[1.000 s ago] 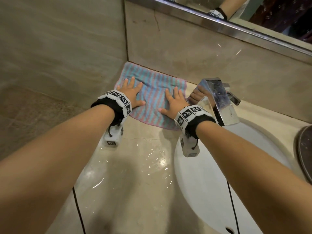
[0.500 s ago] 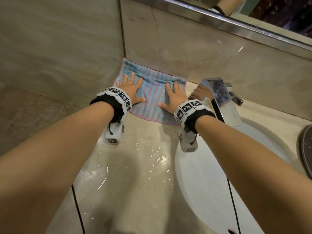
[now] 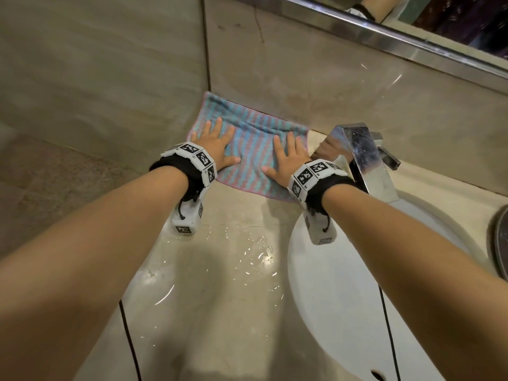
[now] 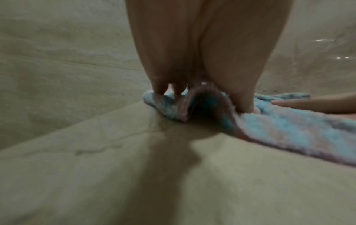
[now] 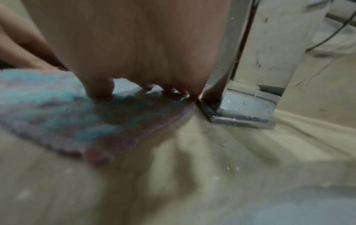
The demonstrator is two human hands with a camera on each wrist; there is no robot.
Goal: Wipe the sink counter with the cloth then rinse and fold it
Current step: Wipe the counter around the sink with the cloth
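A pink and blue striped cloth (image 3: 253, 155) lies spread on the beige counter (image 3: 220, 284), in the back corner where two walls meet. My left hand (image 3: 217, 145) presses flat on its left part, fingers straight. My right hand (image 3: 288, 158) presses flat on its right part, close beside the chrome faucet (image 3: 365, 160). In the left wrist view the cloth (image 4: 279, 126) bulges into a small fold under my left hand (image 4: 192, 68). In the right wrist view my right hand (image 5: 138, 60) rests on the cloth (image 5: 77, 115), whose edge touches the faucet base (image 5: 240, 109).
A white sink basin (image 3: 343, 284) lies to the right of the counter. A puddle of water (image 3: 247, 254) shines on the counter in front of the cloth. A mirror frame (image 3: 398, 37) runs above the back wall. A dark round object (image 3: 500, 237) sits at the right edge.
Both hands have pushed the cloth a little farther back toward the corner and wall, and a ridge has formed across its far part.
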